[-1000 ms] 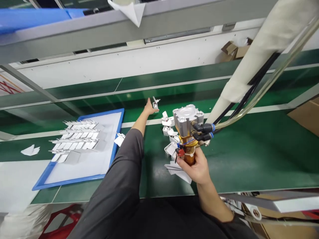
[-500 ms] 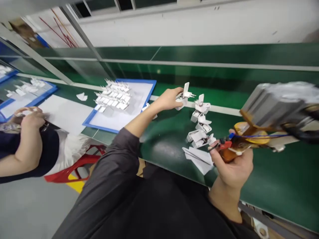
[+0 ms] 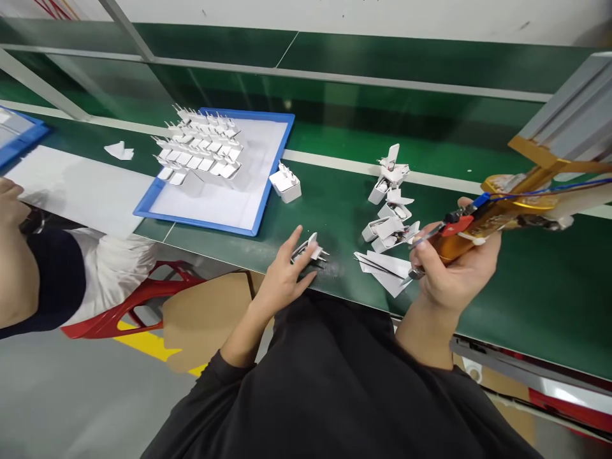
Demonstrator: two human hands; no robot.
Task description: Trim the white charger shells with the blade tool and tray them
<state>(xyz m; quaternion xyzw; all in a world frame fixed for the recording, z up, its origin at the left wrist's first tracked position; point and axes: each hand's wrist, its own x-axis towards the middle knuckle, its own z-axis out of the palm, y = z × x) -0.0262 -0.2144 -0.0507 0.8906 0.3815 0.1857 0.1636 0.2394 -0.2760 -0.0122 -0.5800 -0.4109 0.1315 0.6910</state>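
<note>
My left hand [image 3: 283,275] is low over the green bench near its front edge, fingers spread. Between and beyond those fingers sits a white plug charger housing [image 3: 313,247] with its lid piece raised and pins pointing right. My right hand [image 3: 454,268] grips a gold glue gun [image 3: 461,245] with a red trigger and blue line; its metal tip points down-left. Several open white charger housings [image 3: 389,233] stand in a staggered column left of the gun. Tweezers [image 3: 382,266] lie on white paper [image 3: 394,287] just below them.
A blue-rimmed tray [image 3: 273,185] holds rows of white plug chargers [image 3: 201,150]. One closed charger [image 3: 285,183] stands beside its right rim. A co-worker's arm [image 3: 14,268] is at far left, near a red stool [image 3: 138,303]. The gun's grey metal block [image 3: 574,121] rises at right.
My left hand has brought a charger housing from the back of the bench down to the front edge, and its fingers have spread. The view has shifted; the right hand still grips the gun.
</note>
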